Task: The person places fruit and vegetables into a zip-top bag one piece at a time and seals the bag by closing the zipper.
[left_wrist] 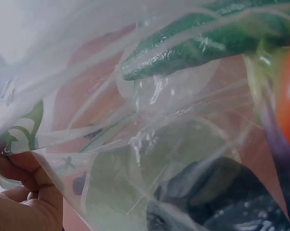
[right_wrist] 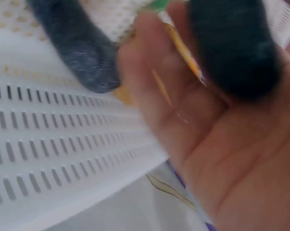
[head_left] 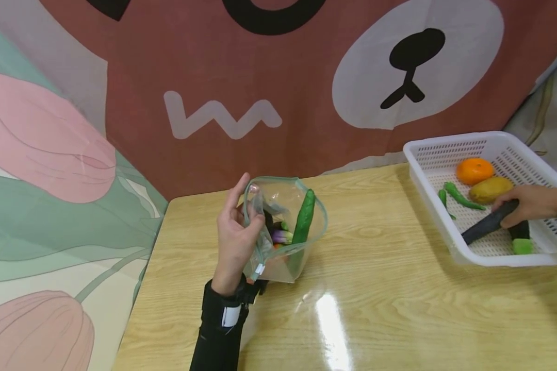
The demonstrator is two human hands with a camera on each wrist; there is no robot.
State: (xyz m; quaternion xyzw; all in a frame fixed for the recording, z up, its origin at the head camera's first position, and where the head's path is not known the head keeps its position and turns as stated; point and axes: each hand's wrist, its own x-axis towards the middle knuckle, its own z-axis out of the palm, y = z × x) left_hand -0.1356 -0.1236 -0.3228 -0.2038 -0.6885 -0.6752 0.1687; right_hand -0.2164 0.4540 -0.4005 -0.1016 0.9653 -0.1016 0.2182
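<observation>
- Your left hand (head_left: 236, 232) grips the edge of a clear bag (head_left: 278, 272) with a teal rim, thumb and fingers pinching the plastic.
- The bag is on the counter (head_left: 376, 319), its mouth spread apart and facing up.
- Inside the bag you have a green cucumber (head_left: 304, 219), tilted, its tip poking above the rim.
- Beside the cucumber in the bag lies a purple-and-white vegetable (head_left: 282, 237); your left wrist view also shows a red-orange item (left_wrist: 289, 96) and a dark, rounded item (left_wrist: 217, 192) through the plastic.
- Your right hand (head_left: 534, 202) grips a long dark vegetable (head_left: 488, 225), thumb and fingers around one end; its other end points toward the near left corner of the white basket (head_left: 501, 260).
- You cannot tell whether that vegetable touches the basket floor.
- Just beside it in the basket lies a dark piece with a bright green end (head_left: 522, 245).
- Beyond your right hand, the basket holds a yellow fruit (head_left: 491, 189) and an orange (head_left: 475, 171), close together.
- To their left are green peppers (head_left: 461, 197).
- The basket stands well apart from the bag, to your right.
</observation>
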